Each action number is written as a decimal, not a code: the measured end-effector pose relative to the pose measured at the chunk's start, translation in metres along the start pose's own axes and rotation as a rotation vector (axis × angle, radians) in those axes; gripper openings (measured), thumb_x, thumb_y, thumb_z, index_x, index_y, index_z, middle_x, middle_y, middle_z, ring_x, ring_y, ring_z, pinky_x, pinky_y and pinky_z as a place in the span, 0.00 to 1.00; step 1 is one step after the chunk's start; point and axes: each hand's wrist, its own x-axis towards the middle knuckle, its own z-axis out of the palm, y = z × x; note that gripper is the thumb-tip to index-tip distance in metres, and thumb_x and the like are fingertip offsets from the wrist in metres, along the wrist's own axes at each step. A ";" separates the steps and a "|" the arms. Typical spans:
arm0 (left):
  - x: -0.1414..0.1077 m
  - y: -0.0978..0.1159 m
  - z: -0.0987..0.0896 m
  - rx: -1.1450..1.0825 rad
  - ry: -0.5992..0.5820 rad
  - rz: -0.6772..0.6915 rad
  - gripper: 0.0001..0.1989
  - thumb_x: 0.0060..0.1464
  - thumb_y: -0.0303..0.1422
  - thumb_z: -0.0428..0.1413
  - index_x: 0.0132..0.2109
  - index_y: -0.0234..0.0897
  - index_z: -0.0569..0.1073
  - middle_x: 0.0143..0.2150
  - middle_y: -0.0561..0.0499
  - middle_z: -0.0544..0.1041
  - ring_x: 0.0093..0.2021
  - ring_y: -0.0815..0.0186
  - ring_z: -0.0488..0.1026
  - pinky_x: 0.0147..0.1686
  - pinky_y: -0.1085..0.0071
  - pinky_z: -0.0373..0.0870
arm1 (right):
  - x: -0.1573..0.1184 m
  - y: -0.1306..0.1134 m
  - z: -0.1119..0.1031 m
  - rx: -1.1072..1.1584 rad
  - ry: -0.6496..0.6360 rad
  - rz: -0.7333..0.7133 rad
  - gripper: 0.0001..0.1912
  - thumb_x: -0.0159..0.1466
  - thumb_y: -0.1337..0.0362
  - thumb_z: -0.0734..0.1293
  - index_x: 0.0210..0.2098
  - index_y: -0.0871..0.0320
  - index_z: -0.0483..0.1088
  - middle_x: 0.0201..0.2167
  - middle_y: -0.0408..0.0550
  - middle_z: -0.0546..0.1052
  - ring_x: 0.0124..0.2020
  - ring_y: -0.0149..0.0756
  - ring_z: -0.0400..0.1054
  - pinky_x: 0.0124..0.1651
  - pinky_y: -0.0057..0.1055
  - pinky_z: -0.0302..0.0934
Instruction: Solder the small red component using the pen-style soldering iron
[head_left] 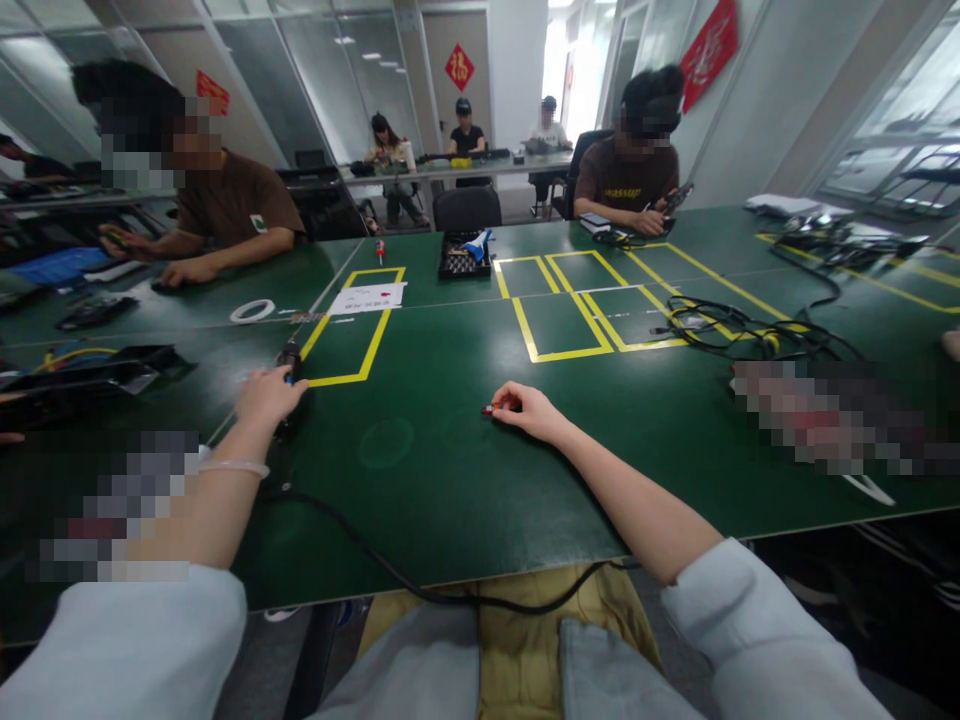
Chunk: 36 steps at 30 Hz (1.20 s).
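Observation:
My left hand [268,398] is closed over a dark, elongated tool [289,354] at the left of the green table. Its exact kind is hard to make out, since the hand covers much of it. A black cable [360,545] runs from beneath that hand across the table's front edge and over my lap. Near the middle of the table, my right hand [531,410] pinches a small red piece [488,410] between thumb and fingers, just above or on the surface. The piece is too small to name.
Yellow tape outlines [574,355] mark the green table [442,480]. A white paper [367,298], a tape roll [253,311], a red screwdriver [380,251] and a black tray [463,268] lie ahead. Tangled black cables [720,325] sit at right. Other people work around.

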 end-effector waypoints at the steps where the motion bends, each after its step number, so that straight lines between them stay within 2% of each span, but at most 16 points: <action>1: 0.002 -0.009 -0.002 0.074 0.003 -0.052 0.28 0.54 0.44 0.55 0.58 0.35 0.67 0.48 0.44 0.72 0.46 0.58 0.67 0.44 0.67 0.64 | 0.000 0.000 0.000 0.004 -0.001 0.000 0.10 0.57 0.62 0.68 0.36 0.60 0.69 0.25 0.41 0.71 0.27 0.29 0.64 0.34 0.27 0.59; 3: 0.004 -0.020 -0.004 0.180 -0.001 -0.113 0.27 0.54 0.46 0.55 0.59 0.41 0.68 0.45 0.49 0.74 0.42 0.62 0.68 0.38 0.74 0.64 | 0.000 0.001 0.001 0.016 -0.004 -0.001 0.10 0.57 0.61 0.68 0.36 0.60 0.68 0.26 0.41 0.71 0.27 0.29 0.64 0.34 0.27 0.59; 6: 0.007 -0.027 -0.005 0.209 0.008 -0.131 0.26 0.53 0.46 0.56 0.57 0.43 0.70 0.42 0.52 0.76 0.36 0.67 0.67 0.33 0.78 0.61 | 0.001 0.001 0.003 0.025 -0.011 -0.004 0.10 0.57 0.61 0.68 0.37 0.60 0.68 0.26 0.41 0.71 0.27 0.29 0.64 0.34 0.27 0.59; 15: 0.016 -0.026 -0.004 0.132 -0.026 -0.201 0.28 0.52 0.47 0.56 0.59 0.47 0.67 0.43 0.51 0.73 0.40 0.64 0.68 0.40 0.70 0.66 | 0.000 0.003 -0.001 0.028 -0.018 0.001 0.11 0.57 0.60 0.68 0.36 0.60 0.68 0.27 0.42 0.72 0.28 0.29 0.64 0.34 0.27 0.60; 18: 0.011 -0.017 -0.001 -0.025 -0.028 -0.182 0.29 0.50 0.45 0.59 0.59 0.43 0.69 0.43 0.49 0.73 0.36 0.66 0.67 0.37 0.70 0.68 | 0.000 0.002 -0.001 0.034 -0.019 -0.006 0.11 0.57 0.60 0.68 0.36 0.60 0.69 0.27 0.42 0.72 0.27 0.29 0.64 0.33 0.27 0.59; 21: -0.001 0.002 0.004 -0.297 -0.081 -0.195 0.32 0.49 0.41 0.61 0.61 0.39 0.66 0.45 0.47 0.73 0.32 0.68 0.68 0.30 0.71 0.70 | 0.001 0.001 0.000 0.027 -0.007 -0.004 0.10 0.57 0.61 0.68 0.36 0.60 0.68 0.26 0.41 0.72 0.27 0.29 0.63 0.33 0.27 0.59; 24: -0.014 0.029 0.014 -0.427 -0.159 -0.146 0.33 0.49 0.40 0.61 0.62 0.43 0.65 0.47 0.47 0.74 0.31 0.69 0.70 0.27 0.74 0.71 | 0.002 -0.001 0.000 0.015 0.007 0.005 0.10 0.57 0.61 0.68 0.36 0.60 0.69 0.25 0.41 0.71 0.26 0.28 0.63 0.32 0.27 0.59; 30: -0.048 0.099 0.041 -0.525 -0.331 0.140 0.36 0.44 0.43 0.63 0.61 0.43 0.67 0.40 0.44 0.78 0.33 0.62 0.75 0.27 0.72 0.71 | 0.002 -0.003 0.002 0.030 0.001 -0.006 0.10 0.57 0.62 0.68 0.36 0.60 0.68 0.25 0.41 0.71 0.26 0.29 0.63 0.33 0.27 0.59; 34: -0.078 0.153 0.053 -0.444 -0.259 0.387 0.31 0.43 0.44 0.62 0.56 0.44 0.73 0.37 0.46 0.79 0.34 0.59 0.75 0.33 0.70 0.70 | 0.003 -0.003 0.003 0.038 0.020 -0.033 0.10 0.56 0.64 0.67 0.37 0.59 0.66 0.26 0.40 0.70 0.26 0.28 0.63 0.34 0.27 0.59; 36: -0.092 0.175 0.056 -0.386 -0.217 0.459 0.29 0.44 0.45 0.62 0.54 0.45 0.75 0.37 0.46 0.80 0.37 0.57 0.76 0.36 0.69 0.68 | 0.003 -0.004 0.002 0.033 0.038 -0.044 0.09 0.56 0.65 0.67 0.36 0.59 0.66 0.26 0.40 0.70 0.26 0.28 0.62 0.34 0.27 0.59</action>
